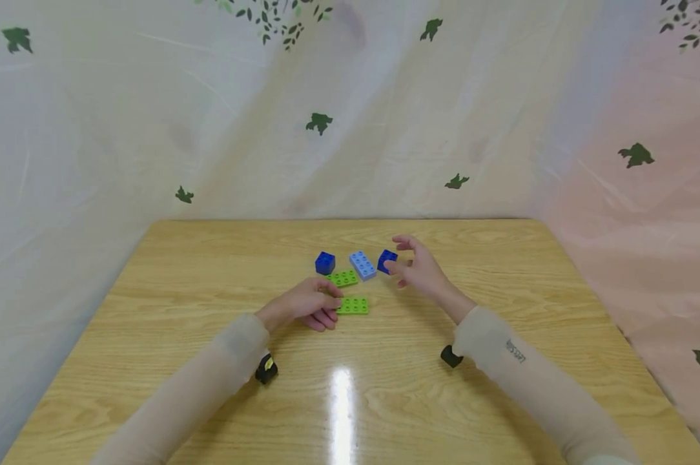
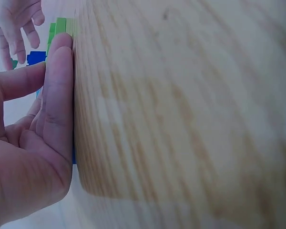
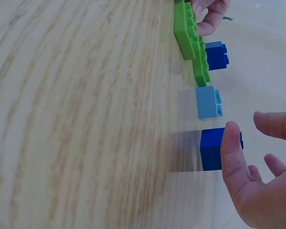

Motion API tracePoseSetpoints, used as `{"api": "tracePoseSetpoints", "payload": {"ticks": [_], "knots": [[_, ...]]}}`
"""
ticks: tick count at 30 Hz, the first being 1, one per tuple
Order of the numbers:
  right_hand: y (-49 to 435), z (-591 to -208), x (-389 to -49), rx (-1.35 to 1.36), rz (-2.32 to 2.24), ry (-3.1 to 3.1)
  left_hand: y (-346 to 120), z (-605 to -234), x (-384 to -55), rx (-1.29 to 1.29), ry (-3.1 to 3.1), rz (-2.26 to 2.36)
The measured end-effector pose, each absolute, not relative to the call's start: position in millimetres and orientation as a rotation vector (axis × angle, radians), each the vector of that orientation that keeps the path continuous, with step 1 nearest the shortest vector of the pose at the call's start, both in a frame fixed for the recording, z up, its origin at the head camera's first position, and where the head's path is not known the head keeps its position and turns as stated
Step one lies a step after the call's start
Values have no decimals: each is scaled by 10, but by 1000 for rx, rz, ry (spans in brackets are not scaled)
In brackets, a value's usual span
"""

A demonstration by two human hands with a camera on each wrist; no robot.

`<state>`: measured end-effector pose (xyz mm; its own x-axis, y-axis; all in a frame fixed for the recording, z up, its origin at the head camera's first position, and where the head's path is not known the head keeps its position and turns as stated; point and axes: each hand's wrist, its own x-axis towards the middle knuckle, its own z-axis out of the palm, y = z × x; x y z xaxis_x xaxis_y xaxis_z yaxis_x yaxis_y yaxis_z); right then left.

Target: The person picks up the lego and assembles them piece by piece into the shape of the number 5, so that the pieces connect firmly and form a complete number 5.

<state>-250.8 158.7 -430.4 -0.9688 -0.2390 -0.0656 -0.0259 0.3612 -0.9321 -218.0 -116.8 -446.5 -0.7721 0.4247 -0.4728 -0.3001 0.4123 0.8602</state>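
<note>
My left hand (image 1: 312, 303) pinches the left end of the nearer lime-green brick (image 1: 354, 305), a flat one with two rows of studs. In the left wrist view, my left hand (image 2: 52, 100) has its fingers low along the tabletop and hides most of the brick. A second lime-green brick (image 1: 344, 278) lies just behind. My right hand (image 1: 416, 268) is beside a small dark blue brick (image 1: 387, 259), thumb and fingers spread apart. In the right wrist view, one finger of my right hand (image 3: 257, 171) overlaps the dark blue brick (image 3: 212, 149).
A light blue brick (image 1: 362, 265) lies between the hands, slanted on the wooden table (image 1: 210, 258). Another dark blue brick (image 1: 325, 263) stands at its left. A pale cloth with green leaf prints (image 1: 356, 174) hangs behind the table. Black wrist devices (image 1: 451, 356) sit below both sleeves.
</note>
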Motion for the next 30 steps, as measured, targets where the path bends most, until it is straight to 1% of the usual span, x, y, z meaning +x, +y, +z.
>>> {"api": "tracePoseSetpoints", "payload": {"ticks": [13,30], "knots": [[1621,-4414,-2570,-136,-1661,2348,-1125,-4474,-2191,125,2025,1409],[1591,-4446,-2610,-101,-1631,2241,-1161,-4490,-2150,100,2026,1419]]}}
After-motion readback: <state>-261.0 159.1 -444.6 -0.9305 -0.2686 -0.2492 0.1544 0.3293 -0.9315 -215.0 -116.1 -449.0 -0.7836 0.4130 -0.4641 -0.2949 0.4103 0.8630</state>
